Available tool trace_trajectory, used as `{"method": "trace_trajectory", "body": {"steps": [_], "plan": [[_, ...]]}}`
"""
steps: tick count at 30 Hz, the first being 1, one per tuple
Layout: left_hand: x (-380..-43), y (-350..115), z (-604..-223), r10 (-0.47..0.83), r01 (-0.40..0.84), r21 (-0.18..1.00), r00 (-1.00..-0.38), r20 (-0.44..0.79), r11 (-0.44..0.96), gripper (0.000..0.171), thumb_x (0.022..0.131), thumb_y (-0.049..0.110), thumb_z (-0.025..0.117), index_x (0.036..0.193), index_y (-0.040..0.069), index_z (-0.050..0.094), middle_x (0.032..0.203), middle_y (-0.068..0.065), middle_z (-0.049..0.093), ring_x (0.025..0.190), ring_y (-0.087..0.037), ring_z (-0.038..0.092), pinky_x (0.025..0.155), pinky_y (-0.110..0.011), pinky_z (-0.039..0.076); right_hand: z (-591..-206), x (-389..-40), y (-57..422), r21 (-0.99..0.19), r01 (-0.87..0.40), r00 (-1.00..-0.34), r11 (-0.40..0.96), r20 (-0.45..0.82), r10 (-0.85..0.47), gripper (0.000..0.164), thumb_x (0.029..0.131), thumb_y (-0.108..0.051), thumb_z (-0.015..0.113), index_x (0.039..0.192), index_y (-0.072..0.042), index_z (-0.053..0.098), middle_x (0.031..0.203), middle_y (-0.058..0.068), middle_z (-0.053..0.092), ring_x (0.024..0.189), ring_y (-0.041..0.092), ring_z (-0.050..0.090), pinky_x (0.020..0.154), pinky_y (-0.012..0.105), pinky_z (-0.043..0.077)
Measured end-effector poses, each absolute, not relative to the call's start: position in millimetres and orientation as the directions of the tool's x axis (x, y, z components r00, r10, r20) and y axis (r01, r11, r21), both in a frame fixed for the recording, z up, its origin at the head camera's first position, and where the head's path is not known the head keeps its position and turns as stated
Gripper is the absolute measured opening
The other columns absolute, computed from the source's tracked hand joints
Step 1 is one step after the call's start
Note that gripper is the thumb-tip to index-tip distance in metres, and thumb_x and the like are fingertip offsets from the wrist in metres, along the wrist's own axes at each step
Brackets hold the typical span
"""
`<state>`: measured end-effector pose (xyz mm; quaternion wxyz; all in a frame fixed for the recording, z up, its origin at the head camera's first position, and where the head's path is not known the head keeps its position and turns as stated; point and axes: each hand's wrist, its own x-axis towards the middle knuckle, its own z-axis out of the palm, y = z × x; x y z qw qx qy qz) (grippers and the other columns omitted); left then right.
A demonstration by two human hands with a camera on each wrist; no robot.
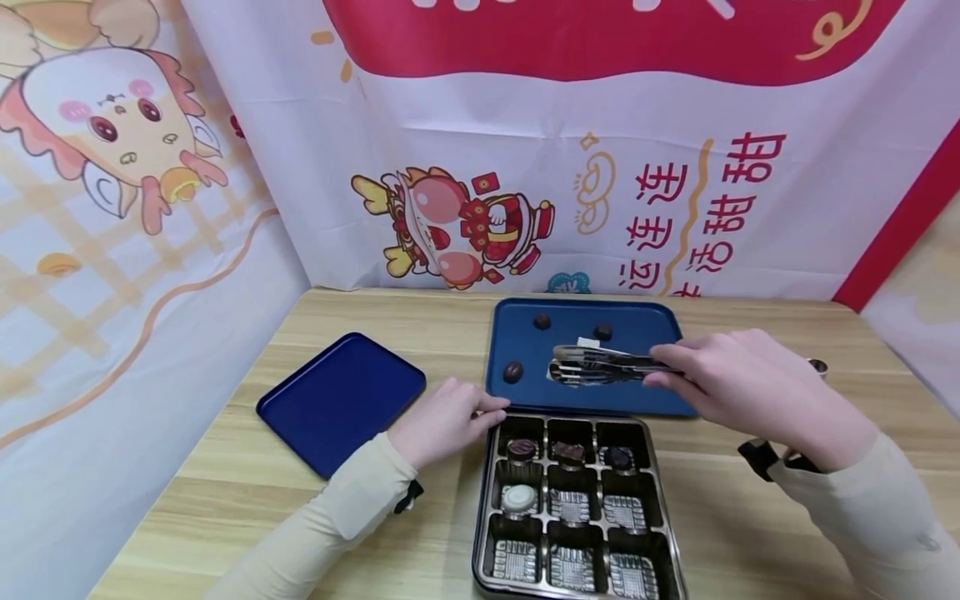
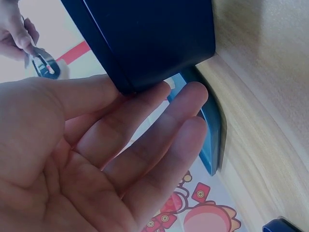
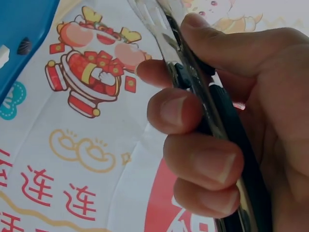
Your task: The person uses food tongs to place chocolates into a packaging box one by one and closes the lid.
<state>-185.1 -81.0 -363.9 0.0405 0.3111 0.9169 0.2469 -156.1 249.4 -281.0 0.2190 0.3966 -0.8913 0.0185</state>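
Observation:
My left hand [image 1: 450,421] pinches the far left corner of a dark chocolate box [image 1: 482,533] between thumb and fingertips; its other fingers extend past the corner in the left wrist view. In the box's far row lie three dark chocolates, among them a round one [image 1: 522,450], and a white chocolate [image 1: 519,498] sits at the left of the middle row. My right hand [image 1: 738,375] grips metal tongs [image 1: 600,367], fingers wrapped round the handles. The tongs' tips hang over a blue tray [image 1: 570,317] holding dark chocolates, one [image 1: 513,372] left of the tips. What lies under the tips is hidden.
A darker blue tray [image 1: 348,400] lies at the left of the wooden table [image 1: 262,500]. The blue tray stands directly behind the chocolate box. A small white piece [image 1: 588,342] is on it beyond the tongs. A printed cloth [image 1: 480,108] hangs along the table's far edge.

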Motion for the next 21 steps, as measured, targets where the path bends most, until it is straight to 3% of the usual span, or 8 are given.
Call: {"method": "trace_trajectory", "body": {"steps": [6, 9, 13, 16, 21], "plan": [[-185, -79, -365, 0.590, 0.548, 0.485, -0.803, 0.079, 0.681, 0.026, 0.096, 0.024, 0.060, 0.116, 0.012, 0.069, 0.088, 0.002, 0.069, 0.038, -0.006, 0.031, 0.039, -0.021, 0.030, -281, -144, 255, 0.099, -0.749, -0.567, 0.655, 0.413, -0.712, 0.020, 0.084, -0.031, 0.070, 0.098, -0.016, 0.069, 0.075, -0.018, 0.055, 0.050, -0.008, 0.037, 0.042, 0.018, 0.033], [-185, -79, -365, 0.594, 0.551, 0.484, -0.801, 0.077, 0.680, 0.026, 0.096, 0.024, 0.059, 0.117, 0.012, 0.069, 0.079, 0.003, 0.067, 0.039, -0.006, 0.030, 0.039, -0.021, 0.030, -279, -137, 256, 0.106, -0.780, -0.520, 0.616, 0.438, -0.733, 0.019, 0.088, -0.034, 0.067, 0.097, -0.018, 0.068, 0.079, -0.019, 0.056, 0.053, -0.008, 0.040, 0.043, 0.020, 0.036], [-185, -79, -364, 0.592, 0.547, 0.483, -0.803, 0.071, 0.684, 0.027, 0.096, 0.024, 0.059, 0.118, 0.012, 0.068, 0.058, 0.009, 0.051, 0.039, -0.006, 0.030, 0.039, -0.021, 0.029, -278, -128, 254, 0.108, -0.813, -0.471, 0.572, 0.457, -0.755, 0.017, 0.091, -0.036, 0.063, 0.094, -0.020, 0.065, 0.080, -0.022, 0.054, 0.055, -0.008, 0.042, 0.043, 0.020, 0.036], [-185, -79, -364, 0.586, 0.540, 0.483, -0.807, 0.067, 0.689, 0.027, 0.096, 0.025, 0.059, 0.118, 0.013, 0.068, 0.055, 0.011, 0.047, 0.039, -0.006, 0.031, 0.039, -0.021, 0.029, -277, -121, 251, 0.089, -0.831, -0.462, 0.549, 0.438, -0.771, 0.011, 0.089, -0.034, 0.065, 0.087, -0.025, 0.060, 0.075, -0.026, 0.046, 0.054, -0.010, 0.038, 0.044, 0.018, 0.034], [-186, -79, -365, 0.586, 0.543, 0.478, -0.807, 0.069, 0.691, 0.026, 0.096, 0.026, 0.059, 0.118, 0.014, 0.069, 0.056, 0.011, 0.048, 0.039, -0.006, 0.031, 0.040, -0.021, 0.030, -279, -114, 245, 0.050, -0.839, -0.489, 0.541, 0.365, -0.792, 0.024, 0.086, -0.033, 0.069, 0.077, -0.032, 0.047, 0.067, -0.028, 0.031, 0.050, -0.011, 0.027, 0.045, 0.014, 0.025]]}}
